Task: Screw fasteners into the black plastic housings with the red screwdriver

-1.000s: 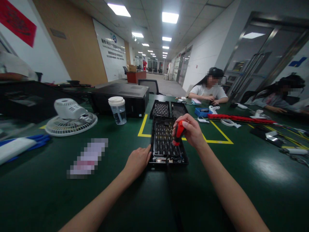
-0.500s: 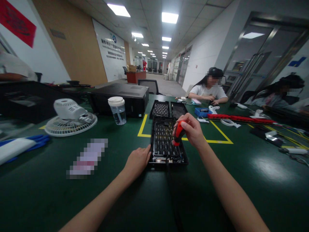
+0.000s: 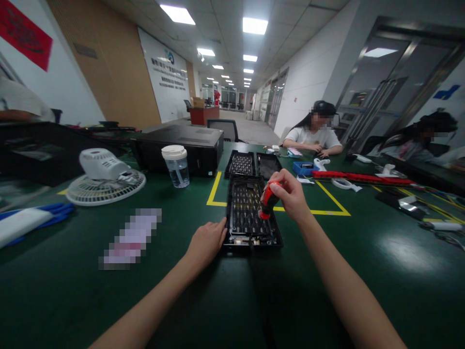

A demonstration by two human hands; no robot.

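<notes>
A black rectangular casing (image 3: 238,237) with rows of dark rounded bumps lies on the green table in front of me. Small metallic parts show along its near end, and a dark cable (image 3: 254,261) runs from there towards me. My right hand (image 3: 288,196) is closed around the handle of a red and black screwdriver (image 3: 268,201), tilted with its lower end down over the casing's right half; its tip cannot be made out. At the casing's left edge, my left hand (image 3: 206,241) grips the side with its fingers close together.
Behind the casing lies an open black case (image 3: 269,166) with bits in rows. A lidded cup (image 3: 177,167), a white fan (image 3: 105,179) and a black computer tower (image 3: 178,140) stand left. To the right are a blue tray (image 3: 303,169) and white tape (image 3: 341,184). Another person (image 3: 312,135) sits beyond.
The screwdriver handle and my right hand have shifted very slightly. My left hand stays at the casing's edge.
</notes>
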